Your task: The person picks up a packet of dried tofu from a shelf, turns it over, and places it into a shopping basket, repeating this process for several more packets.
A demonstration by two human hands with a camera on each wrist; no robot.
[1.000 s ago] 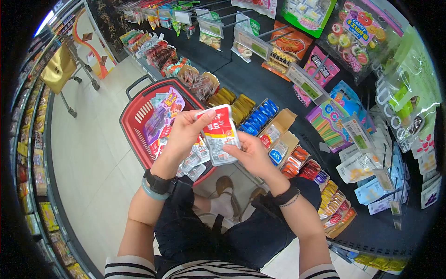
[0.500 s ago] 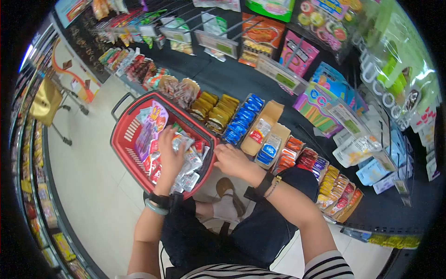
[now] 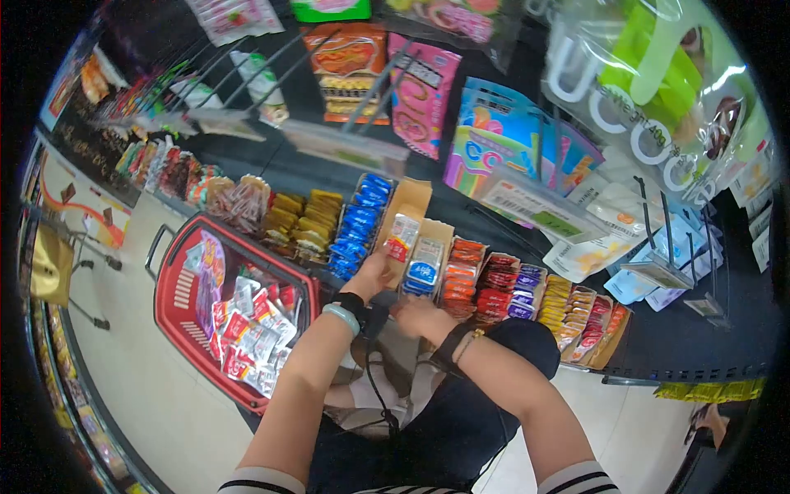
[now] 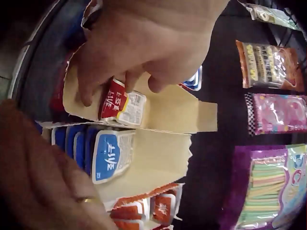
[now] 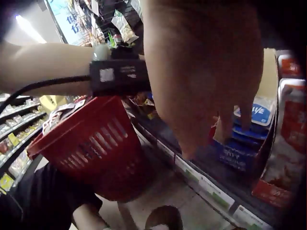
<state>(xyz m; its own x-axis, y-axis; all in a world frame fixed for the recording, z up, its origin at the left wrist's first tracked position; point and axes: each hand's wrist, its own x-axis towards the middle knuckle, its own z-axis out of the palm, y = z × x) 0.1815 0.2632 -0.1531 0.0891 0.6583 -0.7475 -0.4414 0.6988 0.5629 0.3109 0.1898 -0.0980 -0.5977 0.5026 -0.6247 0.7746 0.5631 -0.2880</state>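
My left hand (image 3: 372, 276) reaches into the front of an open cardboard box (image 4: 177, 108). Its fingers are spread around a red-and-white snack packet (image 4: 122, 103) that leans inside, fingertips right at the packet's edge. My right hand (image 3: 421, 317) is just in front of the neighbouring box of blue-and-white packets (image 3: 424, 265). In the right wrist view its fingers hang down loosely at that box's blue front (image 5: 235, 155), with no packet in them. A red shopping basket (image 3: 177, 317) stands left of my hands, filled with red-and-white packets (image 3: 251, 333) and a purple bag (image 3: 210, 276).
Boxes of orange packets (image 3: 462, 276) and yellow packets (image 3: 553, 309) line the shelf to the right; blue packets (image 3: 360, 222) and gold packets (image 3: 317, 222) are on the left. Hooks with hanging candy bags (image 3: 424, 95) and price tags (image 3: 527, 202) jut out above.
The packet both hands held is out of them. My left hand went down into the basket, then moved right into the cardboard box. My right hand left the basket rim for the blue packets' box.
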